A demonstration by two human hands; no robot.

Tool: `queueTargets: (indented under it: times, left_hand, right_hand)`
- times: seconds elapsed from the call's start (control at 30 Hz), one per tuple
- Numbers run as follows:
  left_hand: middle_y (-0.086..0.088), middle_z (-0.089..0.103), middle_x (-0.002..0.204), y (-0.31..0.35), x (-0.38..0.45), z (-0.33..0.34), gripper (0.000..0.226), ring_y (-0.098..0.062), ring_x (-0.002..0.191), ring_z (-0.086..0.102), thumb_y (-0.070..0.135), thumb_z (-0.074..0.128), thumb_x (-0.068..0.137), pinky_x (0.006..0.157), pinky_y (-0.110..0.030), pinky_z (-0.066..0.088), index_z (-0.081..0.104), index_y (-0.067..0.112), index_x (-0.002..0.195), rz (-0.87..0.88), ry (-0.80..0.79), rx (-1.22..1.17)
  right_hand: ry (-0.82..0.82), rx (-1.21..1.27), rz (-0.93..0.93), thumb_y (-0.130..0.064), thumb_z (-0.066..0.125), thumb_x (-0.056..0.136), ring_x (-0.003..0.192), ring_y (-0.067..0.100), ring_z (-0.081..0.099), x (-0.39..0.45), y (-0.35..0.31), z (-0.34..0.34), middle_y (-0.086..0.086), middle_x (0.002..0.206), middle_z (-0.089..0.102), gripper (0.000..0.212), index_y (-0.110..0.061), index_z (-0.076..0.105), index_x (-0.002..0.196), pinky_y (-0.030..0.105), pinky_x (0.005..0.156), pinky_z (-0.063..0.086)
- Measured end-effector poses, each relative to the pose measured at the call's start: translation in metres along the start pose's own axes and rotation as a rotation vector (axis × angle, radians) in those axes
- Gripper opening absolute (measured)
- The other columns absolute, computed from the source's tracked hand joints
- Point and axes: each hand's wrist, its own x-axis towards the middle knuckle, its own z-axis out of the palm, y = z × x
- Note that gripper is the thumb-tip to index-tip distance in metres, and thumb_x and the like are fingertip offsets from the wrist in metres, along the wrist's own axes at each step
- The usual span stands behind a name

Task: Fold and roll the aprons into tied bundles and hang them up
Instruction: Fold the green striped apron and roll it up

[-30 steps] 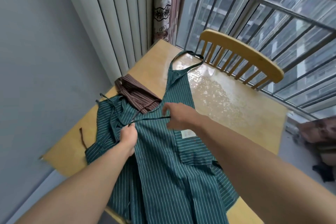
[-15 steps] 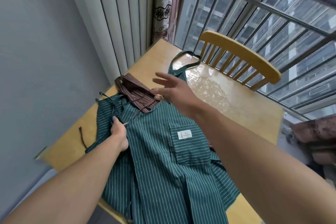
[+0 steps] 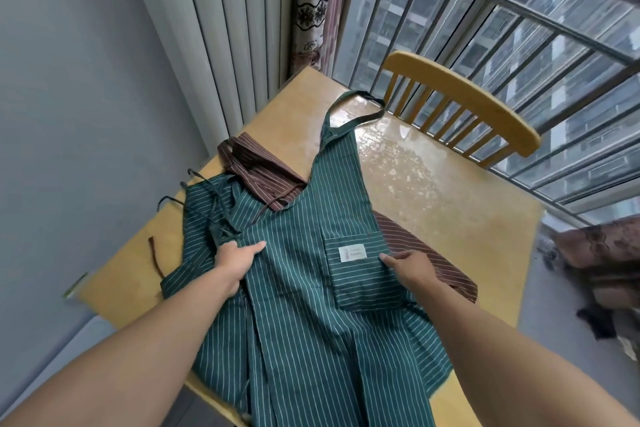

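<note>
A green striped apron (image 3: 301, 288) lies spread on the wooden table (image 3: 450, 218), its neck loop (image 3: 356, 107) pointing away from me and its lower part hanging over the near edge. My left hand (image 3: 235, 260) grips the apron's left side edge at waist height, beside its thin dark ties (image 3: 214, 222). My right hand (image 3: 408, 267) grips the right side edge next to the pocket with a white label (image 3: 352, 253). A brown striped apron (image 3: 256, 166) lies underneath, showing at the upper left and at the right.
A yellow wooden chair (image 3: 460, 104) stands at the table's far side against the barred window (image 3: 519, 21). Curtains (image 3: 242, 28) hang at the back left and a grey wall runs along the left. Dark items lie on the floor at the right.
My right hand let go of the tie it held, swung out over the brown apron, then came back to the green apron's right edge. My left hand stayed on the left edge.
</note>
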Motion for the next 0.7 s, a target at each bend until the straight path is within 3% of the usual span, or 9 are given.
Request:
queueTargets:
  times: [0.1,0.23,0.3,0.37,0.43,0.5,0.57,0.63,0.7]
  left_hand:
    - [-0.012,0.056,0.147,-0.001,0.0,0.006,0.08,-0.035,0.127,0.058,0.047,0.081,0.083,0.109,-0.053,0.047,0.05,0.006,0.145,0.018,0.048,0.026]
    - [-0.007,0.068,0.123,0.005,-0.017,0.012,0.048,-0.026,0.104,0.066,0.035,0.084,0.084,0.097,-0.045,0.056,0.063,0.012,0.12,0.097,0.111,0.034]
    - [-0.003,0.063,0.119,0.006,-0.027,0.017,0.052,-0.022,0.099,0.058,0.033,0.085,0.083,0.09,-0.036,0.05,0.058,0.013,0.122,0.136,0.248,0.111]
    - [-0.008,0.059,0.124,0.005,-0.039,0.021,0.059,-0.024,0.099,0.053,0.033,0.083,0.085,0.085,-0.034,0.041,0.054,0.01,0.131,0.149,0.319,0.151]
    - [-0.011,0.057,0.136,0.003,-0.047,0.024,0.065,-0.029,0.113,0.055,0.035,0.079,0.089,0.092,-0.036,0.042,0.05,0.008,0.141,0.136,0.263,0.169]
    - [-0.012,0.054,0.141,-0.003,-0.052,0.025,0.072,-0.032,0.123,0.054,0.036,0.077,0.091,0.1,-0.041,0.043,0.043,0.008,0.147,0.117,0.186,0.177]
    - [-0.008,0.055,0.121,-0.008,-0.06,0.025,0.067,-0.024,0.099,0.058,0.035,0.077,0.091,0.086,-0.04,0.044,0.041,0.011,0.142,0.154,0.219,0.195]
    - [0.0,0.054,0.103,-0.015,-0.073,0.025,0.058,-0.014,0.075,0.05,0.037,0.076,0.091,0.071,-0.035,0.04,0.041,0.015,0.131,0.203,0.293,0.258]
    - [0.004,0.051,0.089,-0.033,-0.087,0.029,0.048,-0.011,0.069,0.047,0.039,0.073,0.092,0.062,-0.033,0.039,0.042,0.015,0.122,0.174,0.301,0.286]
  right_hand:
    - [0.056,0.145,-0.029,-0.03,0.067,0.098,0.091,0.016,0.06,0.006,0.003,0.0,0.002,0.108,0.068,0.016,-0.014,0.07,0.096,0.036,0.087,0.049]
    - [0.182,0.201,0.014,-0.032,0.061,0.102,0.095,0.022,0.059,0.012,0.012,-0.003,0.008,0.113,0.068,0.021,-0.012,0.067,0.105,0.036,0.087,0.047]
    - [0.123,0.166,0.004,-0.04,0.063,0.1,0.099,0.023,0.06,0.014,0.018,-0.003,0.008,0.12,0.068,0.031,-0.011,0.068,0.111,0.036,0.088,0.047]
    - [0.041,0.144,-0.007,-0.046,0.066,0.097,0.118,0.03,0.059,0.012,0.025,-0.002,0.009,0.134,0.062,0.052,-0.008,0.061,0.131,0.04,0.098,0.047]
    - [-0.032,0.109,-0.018,-0.05,0.07,0.092,0.128,0.033,0.054,0.01,0.033,-0.003,0.013,0.144,0.055,0.072,-0.005,0.05,0.145,0.043,0.106,0.044]
    - [-0.098,0.083,-0.04,-0.055,0.076,0.083,0.125,0.032,0.056,0.011,0.046,-0.004,0.012,0.144,0.056,0.083,-0.005,0.05,0.144,0.045,0.108,0.045]
    - [-0.168,0.048,-0.05,-0.062,0.079,0.073,0.121,0.031,0.058,0.008,0.058,-0.007,0.011,0.142,0.057,0.09,-0.006,0.055,0.139,0.044,0.101,0.049]
    - [-0.244,0.008,-0.04,-0.062,0.079,0.074,0.124,0.032,0.055,0.004,0.07,-0.01,0.013,0.149,0.051,0.086,-0.007,0.054,0.136,0.043,0.096,0.05]
    - [-0.362,-0.033,-0.011,-0.06,0.08,0.075,0.137,0.035,0.046,0.001,0.089,-0.012,0.016,0.159,0.037,0.104,-0.003,0.038,0.151,0.046,0.102,0.051]
